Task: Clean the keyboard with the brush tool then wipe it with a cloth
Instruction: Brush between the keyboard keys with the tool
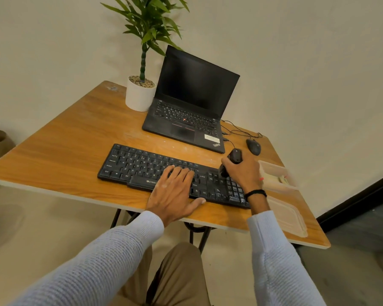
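A black keyboard [142, 166] lies across the front of the wooden table [64, 146]. My left hand [173, 191] rests flat on its middle keys with fingers straight and thumb at the front edge. My right hand [243, 173] grips a black brush tool [233, 161] over the keyboard's right side, near the arrow keys and number pad. The brush's lower end points down at the keys. No cloth is clearly visible.
An open black laptop [190, 107] stands behind the keyboard. A potted plant [140, 93] sits at the back left. A black mouse [253, 146] with cables lies right of the laptop. A clear plastic container [276, 175] and its lid [287, 215] sit at the right edge.
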